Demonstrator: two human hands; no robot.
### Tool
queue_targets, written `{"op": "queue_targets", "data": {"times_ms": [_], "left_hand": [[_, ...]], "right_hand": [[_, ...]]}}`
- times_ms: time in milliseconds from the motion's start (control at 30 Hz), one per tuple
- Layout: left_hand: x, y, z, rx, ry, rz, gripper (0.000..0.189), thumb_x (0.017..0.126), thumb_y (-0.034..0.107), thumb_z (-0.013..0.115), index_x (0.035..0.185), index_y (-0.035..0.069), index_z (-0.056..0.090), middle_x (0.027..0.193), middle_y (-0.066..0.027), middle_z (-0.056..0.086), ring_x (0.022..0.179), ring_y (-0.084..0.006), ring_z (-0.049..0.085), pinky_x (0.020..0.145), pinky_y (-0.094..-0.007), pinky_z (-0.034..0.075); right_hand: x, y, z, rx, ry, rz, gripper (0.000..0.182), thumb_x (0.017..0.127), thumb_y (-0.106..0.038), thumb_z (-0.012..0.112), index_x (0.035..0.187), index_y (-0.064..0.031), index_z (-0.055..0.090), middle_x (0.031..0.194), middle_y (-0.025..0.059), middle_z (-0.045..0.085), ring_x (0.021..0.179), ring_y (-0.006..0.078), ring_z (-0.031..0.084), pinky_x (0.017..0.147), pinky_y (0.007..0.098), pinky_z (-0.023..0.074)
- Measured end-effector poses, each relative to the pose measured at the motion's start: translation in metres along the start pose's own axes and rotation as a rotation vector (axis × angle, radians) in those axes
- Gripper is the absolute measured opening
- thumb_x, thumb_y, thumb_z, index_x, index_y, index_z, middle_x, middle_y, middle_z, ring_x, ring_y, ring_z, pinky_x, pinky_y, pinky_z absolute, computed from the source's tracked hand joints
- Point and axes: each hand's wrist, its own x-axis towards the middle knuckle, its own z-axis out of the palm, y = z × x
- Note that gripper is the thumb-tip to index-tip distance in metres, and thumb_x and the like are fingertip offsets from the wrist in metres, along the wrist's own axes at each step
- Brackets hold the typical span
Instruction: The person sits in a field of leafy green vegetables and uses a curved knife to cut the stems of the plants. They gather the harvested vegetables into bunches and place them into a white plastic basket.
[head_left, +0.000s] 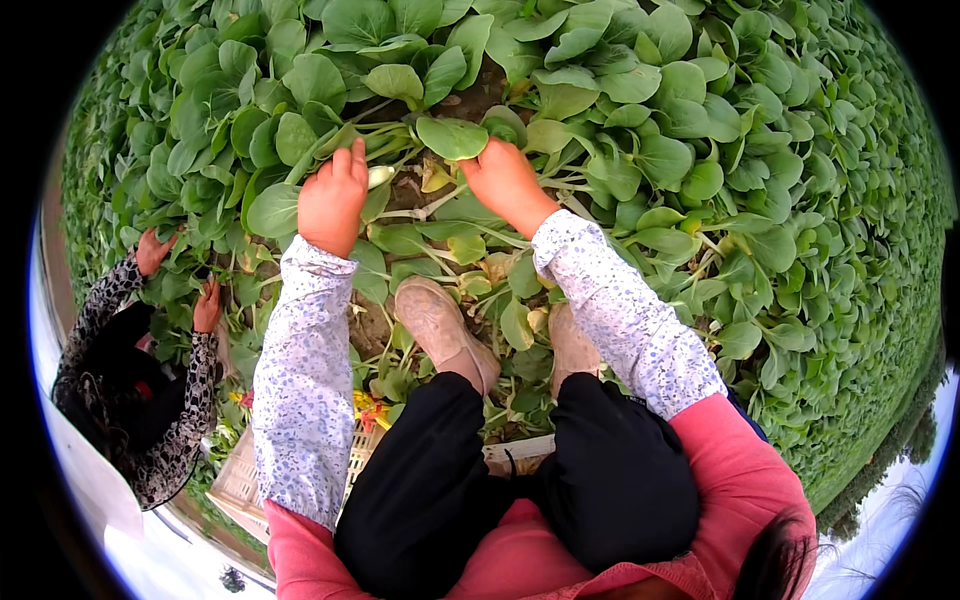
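Observation:
My left hand is closed around a leafy green plant, bok choy by its look, whose pale stem base pokes out beside the fingers. To its right, my right hand reaches in among the plants, its fingertips at the underside of a broad round leaf; what those fingers hold is hidden. Loose leaves and stalks, some yellowed, lie on the soil between my hands and my shoes. Dense standing bok choy begins just beyond both hands.
A co-worker in patterned sleeves works at the left, both hands among the leaves. A beige plastic crate stands behind my left arm, with yellow and red material near it. The leafy crop spreads across the right.

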Motion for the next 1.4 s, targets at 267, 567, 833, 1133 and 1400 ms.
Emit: {"op": "queue_targets", "data": {"times_ms": [267,567,833,1133,1400], "left_hand": [[-0.001,0.0,0.006,-0.007,0.014,0.01,0.046,0.073,0.009,0.057,0.118,0.007,0.055,0.084,-0.0018,0.049,0.069,-0.0142,0.055,0.057,-0.0259,0.05],[-0.017,-0.015,0.004,-0.202,0.063,-0.044,0.03,0.075,0.01,0.057,0.104,0.006,0.059,0.084,-0.0052,0.05,0.07,-0.0209,0.057,0.058,-0.0321,0.049],[-0.028,0.013,-0.108,-0.961,0.042,-0.149,0.034,0.067,0.005,0.072,0.1,0.004,0.064,0.079,-0.0101,0.056,0.066,-0.0251,0.058,0.06,-0.0319,0.047],[0.007,0.001,-0.061,-0.645,-0.094,0.028,0.052,0.066,-0.001,0.06,0.117,0.006,0.055,0.128,-0.0073,0.051,0.086,-0.0294,0.062,0.073,-0.0369,0.051],[0.018,0.0,0.007,-0.167,-0.083,-0.055,0.046,0.073,0.004,0.057,0.119,0.009,0.052,0.095,-0.0079,0.058,0.068,-0.0255,0.063,0.059,-0.037,0.053]], "right_hand": [[0.02,0.023,0.035,0.251,0.034,-0.124,0.021,0.082,-0.018,0.054,0.096,-0.0056,0.062,0.092,0.0182,0.064,0.085,0.0394,0.059,0.073,0.0441,0.0484],[-0.014,0.003,0.008,0.239,-0.295,0.157,0.028,0.088,-0.018,0.051,0.112,-0.005,0.058,0.087,0.0149,0.062,0.071,0.0286,0.059,0.065,0.036,0.0474],[-0.071,-0.007,-0.048,0.761,-0.176,0.327,0.041,0.086,-0.025,0.062,0.118,-0.0026,0.052,0.075,0.0012,0.059,0.043,0.0039,0.044,0.038,0.0195,0.0351],[-0.105,0.002,-0.06,0.771,0.002,0.372,0.034,0.087,-0.022,0.061,0.113,-0.0028,0.055,0.073,0.0021,0.059,0.041,0.0032,0.041,0.038,0.0184,0.0331],[-0.115,-0.008,-0.06,0.716,-0.019,0.29,0.033,0.086,-0.02,0.062,0.113,-0.0028,0.055,0.071,0.0,0.057,0.044,0.0035,0.042,0.04,0.0191,0.0349]]}}
